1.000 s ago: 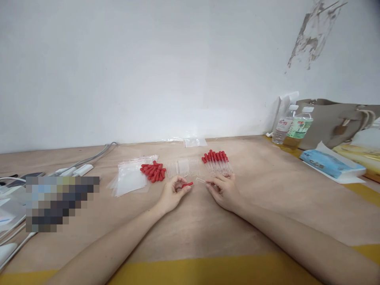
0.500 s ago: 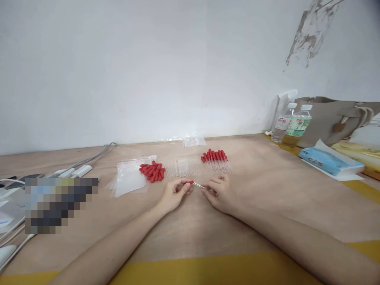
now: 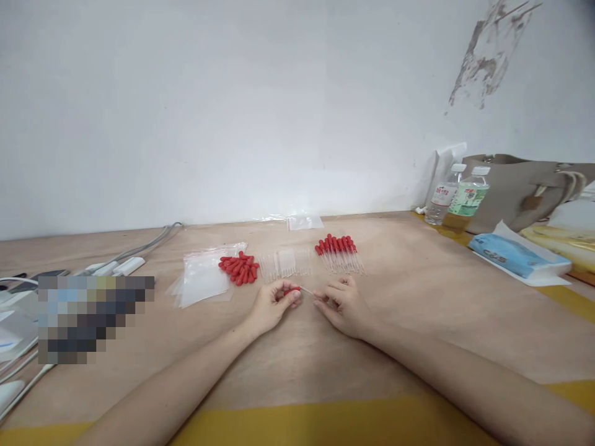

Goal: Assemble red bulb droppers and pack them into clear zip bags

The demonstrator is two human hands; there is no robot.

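My left hand [image 3: 274, 305] pinches a red rubber dropper bulb [image 3: 292, 290] between thumb and fingers. From the right, my right hand [image 3: 343, 305] grips a thin clear dropper tube [image 3: 307, 290], whose end meets the bulb's mouth; how deep it sits I cannot tell. Just beyond my left hand lies a pile of loose red bulbs [image 3: 239, 269]. Beside it several bare clear tubes [image 3: 284, 263] are laid in a row. Farther right, several droppers with red bulbs on their tubes [image 3: 339, 248] lie side by side, bulbs toward the wall.
Clear zip bags [image 3: 204, 279] lie left of the loose bulbs, another small bag [image 3: 305, 223] by the wall. Cables and white plugs [image 3: 127, 267] are at left. On the right stand two bottles [image 3: 467, 198], a grey handbag [image 3: 506, 186] and a blue tissue pack [image 3: 515, 253].
Both hands stay almost in place. The bulb and tube have shifted slightly between my fingers, and my right fingertips are a little closer to the bulb.
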